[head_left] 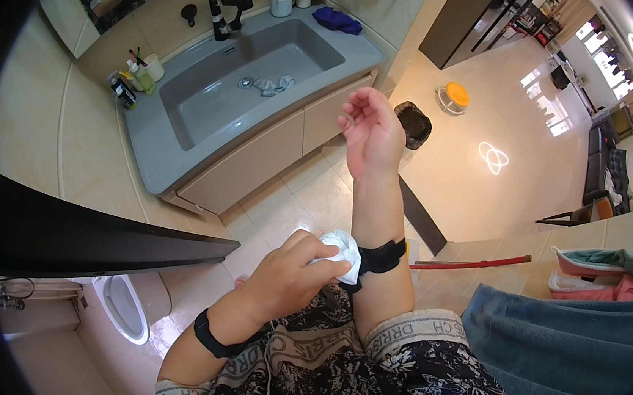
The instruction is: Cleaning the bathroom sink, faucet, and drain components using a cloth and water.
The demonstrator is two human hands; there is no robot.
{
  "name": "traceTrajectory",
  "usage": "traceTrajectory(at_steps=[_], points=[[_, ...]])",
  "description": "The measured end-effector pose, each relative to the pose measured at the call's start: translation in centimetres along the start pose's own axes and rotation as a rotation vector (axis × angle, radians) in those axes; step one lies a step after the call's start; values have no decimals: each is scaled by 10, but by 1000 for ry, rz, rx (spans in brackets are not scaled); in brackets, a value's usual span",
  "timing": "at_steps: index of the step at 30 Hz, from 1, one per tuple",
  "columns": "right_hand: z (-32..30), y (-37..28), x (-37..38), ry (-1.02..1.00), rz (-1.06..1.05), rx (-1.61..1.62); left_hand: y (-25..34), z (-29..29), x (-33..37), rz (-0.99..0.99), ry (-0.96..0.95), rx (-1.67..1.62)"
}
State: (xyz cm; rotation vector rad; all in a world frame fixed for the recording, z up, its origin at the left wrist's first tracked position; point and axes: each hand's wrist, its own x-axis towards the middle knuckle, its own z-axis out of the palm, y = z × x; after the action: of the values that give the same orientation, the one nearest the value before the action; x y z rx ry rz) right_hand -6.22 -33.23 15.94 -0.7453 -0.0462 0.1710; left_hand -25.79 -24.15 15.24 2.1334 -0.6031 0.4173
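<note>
On the near side of the grey sink (pixel 203 107), a soft, crumpled white wad (pixel 343 252), perhaps cloth or paper, is pinched between the thumb and bent fingers of the left hand (pixel 291 267). It is held at the right forearm, against a smooth black strap (pixel 381 258). The right hand (pixel 374 138) is raised before the sink's right end, palm bare, fingers loosely curled. Inside the smooth, rounded sink, a limp, rumpled cloth (pixel 272 86) is seen beside the round drain (pixel 246 82). Behind the sink, an angular black tap (pixel 221 19) is mounted.
</note>
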Motion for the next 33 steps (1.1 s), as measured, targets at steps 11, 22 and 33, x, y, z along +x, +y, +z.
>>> traceTrajectory(at_steps=[11,22,33], points=[[11,-20,-4,-46,-24,142,-3,5,-13,-190,192,-130],[52,-58,-40,-428,-296,-34,-16,-31,-19,-237,-9,-657],[51,-49,-40,-422,-331,-155,21,-22,1,-195,25,-406]])
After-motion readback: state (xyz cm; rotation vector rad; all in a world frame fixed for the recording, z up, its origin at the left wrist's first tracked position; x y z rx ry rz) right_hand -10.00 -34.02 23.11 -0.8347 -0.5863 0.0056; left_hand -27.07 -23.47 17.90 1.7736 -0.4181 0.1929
